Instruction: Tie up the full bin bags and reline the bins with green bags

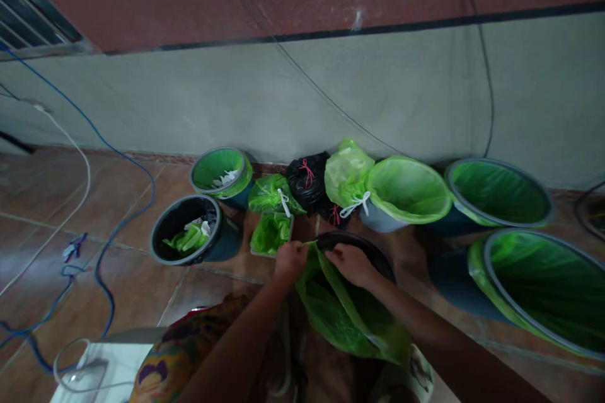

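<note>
My left hand [290, 262] and my right hand [351, 265] grip the top edge of a green plastic bag [343, 308], close to each other. The bag hangs down towards me, over the near side of a dark round bin [354, 244]. Most of that bin is hidden behind the bag and my hands. Just left of my left hand, a flat tray [258, 252] carries a crumpled green bag [270, 233]. Behind it stand a green bag tied with white string [271, 195] and a black bag tied with red string [306, 179].
Several green-lined bins lie tilted along the grey wall, including large ones at right [496, 192] and a dark bin holding green and white waste [186, 230]. Blue and white cables [123, 201] cross the tiled floor at left. Patterned cloth [182, 352] lies below.
</note>
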{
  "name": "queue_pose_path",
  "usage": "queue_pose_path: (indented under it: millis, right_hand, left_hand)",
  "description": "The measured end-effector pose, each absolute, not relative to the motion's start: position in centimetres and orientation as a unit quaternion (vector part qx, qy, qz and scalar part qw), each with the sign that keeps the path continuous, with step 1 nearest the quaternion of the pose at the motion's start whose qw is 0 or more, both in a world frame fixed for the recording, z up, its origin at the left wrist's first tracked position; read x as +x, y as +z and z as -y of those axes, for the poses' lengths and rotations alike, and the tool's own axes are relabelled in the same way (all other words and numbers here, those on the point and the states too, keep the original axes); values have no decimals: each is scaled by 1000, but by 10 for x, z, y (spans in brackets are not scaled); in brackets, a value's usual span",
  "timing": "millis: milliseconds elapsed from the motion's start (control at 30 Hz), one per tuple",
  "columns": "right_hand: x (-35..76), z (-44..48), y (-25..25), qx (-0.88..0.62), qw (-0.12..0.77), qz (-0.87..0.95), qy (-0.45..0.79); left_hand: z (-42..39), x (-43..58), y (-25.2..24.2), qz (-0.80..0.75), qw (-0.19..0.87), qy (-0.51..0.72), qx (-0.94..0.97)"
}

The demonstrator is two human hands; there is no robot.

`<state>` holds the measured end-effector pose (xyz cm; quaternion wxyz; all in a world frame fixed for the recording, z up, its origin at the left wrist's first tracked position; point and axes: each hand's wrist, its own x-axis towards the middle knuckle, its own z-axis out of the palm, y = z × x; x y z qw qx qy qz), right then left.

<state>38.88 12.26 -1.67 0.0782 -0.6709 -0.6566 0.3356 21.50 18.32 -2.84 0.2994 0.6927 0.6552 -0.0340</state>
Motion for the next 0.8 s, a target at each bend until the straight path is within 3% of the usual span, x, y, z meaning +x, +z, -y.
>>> queue_pose_path:
  millis: [233, 367, 533, 633, 800]
  right_hand:
    - [374, -78, -19, -712, -44, 659, 237]
    - [425, -96, -31, -767, 83, 558, 305]
    - [477, -134, -48, -747, 285, 386, 461]
    - [487, -140, -60, -738, 326, 371, 460]
    - [496, -141, -79, -745, 359, 362, 429]
  left_hand:
    - [-191, 225, -41, -664, 316, 20, 678]
    - [-205, 224, -50, -645, 392, 83, 651]
    - [-220, 223, -62, -572, 577, 181, 555]
    - [-227, 221, -67, -539, 627, 205, 524]
    - [-236, 227, -77, -564, 607, 211, 518]
